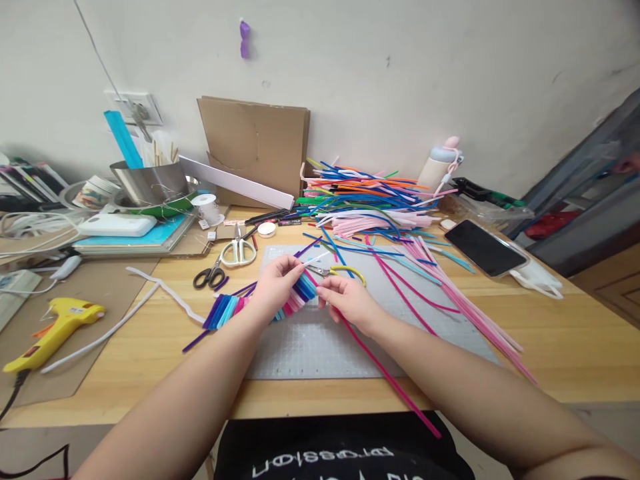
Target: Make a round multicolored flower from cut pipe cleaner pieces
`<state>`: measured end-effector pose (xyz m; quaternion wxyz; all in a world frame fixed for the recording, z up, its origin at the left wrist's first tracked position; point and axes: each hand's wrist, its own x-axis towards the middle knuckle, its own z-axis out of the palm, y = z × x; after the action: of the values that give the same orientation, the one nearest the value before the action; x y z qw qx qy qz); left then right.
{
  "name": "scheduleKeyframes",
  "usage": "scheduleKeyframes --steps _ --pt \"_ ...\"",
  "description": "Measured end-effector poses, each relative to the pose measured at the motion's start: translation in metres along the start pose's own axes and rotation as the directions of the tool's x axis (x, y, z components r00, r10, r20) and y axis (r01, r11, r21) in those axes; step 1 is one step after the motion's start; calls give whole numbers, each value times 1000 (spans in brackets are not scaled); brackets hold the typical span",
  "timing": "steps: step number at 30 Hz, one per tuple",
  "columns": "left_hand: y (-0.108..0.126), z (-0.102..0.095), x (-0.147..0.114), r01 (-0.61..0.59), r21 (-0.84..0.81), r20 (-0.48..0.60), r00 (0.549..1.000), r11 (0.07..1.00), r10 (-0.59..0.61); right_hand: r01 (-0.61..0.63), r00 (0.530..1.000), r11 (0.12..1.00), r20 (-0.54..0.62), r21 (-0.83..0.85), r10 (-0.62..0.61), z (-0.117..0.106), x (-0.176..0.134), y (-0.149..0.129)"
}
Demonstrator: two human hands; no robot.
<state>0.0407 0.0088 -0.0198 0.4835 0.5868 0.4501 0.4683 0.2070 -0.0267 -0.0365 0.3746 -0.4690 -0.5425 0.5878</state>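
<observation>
A striped piece made of pipe cleaners [225, 310], in purple, blue, turquoise and pink bands, lies across the left edge of the grey cutting mat [295, 353]. My left hand [280, 283] is closed on its right part, thumb and fingers pinching near the end, and covers its middle. Close beside it, my right hand [345, 300] pinches a long magenta pipe cleaner [385, 373], whose tail runs down past the table's front edge. Just behind both hands, yellow-handled pliers or scissors [350, 270] rest on the mat; their tips are partly hidden.
A heap of coloured pipe cleaners [370, 200] lies at the back, with loose pink ones [465, 307] on the right. White-handled scissors [239, 250], black-handled scissors [210, 275] and a yellow glue gun [55, 330] are on the left. A phone [485, 248] lies at right.
</observation>
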Motion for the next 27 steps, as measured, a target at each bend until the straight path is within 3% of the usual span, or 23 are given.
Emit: scheduleKeyframes --steps 9,15,20,27 --pt "-3 0 0 38 -10 -4 999 999 -38 38 998 994 -38 -98 -42 0 -1 0" --pt "3 -3 -3 125 56 145 981 991 -131 62 997 988 -34 -141 -67 0 -2 -1" --pt "5 -7 -4 147 2 97 984 989 -147 68 997 996 -19 -56 -69 -2 -1 -1" --pt "10 -6 -5 205 -94 130 973 974 -192 44 998 999 45 0 -44 -3 0 0"
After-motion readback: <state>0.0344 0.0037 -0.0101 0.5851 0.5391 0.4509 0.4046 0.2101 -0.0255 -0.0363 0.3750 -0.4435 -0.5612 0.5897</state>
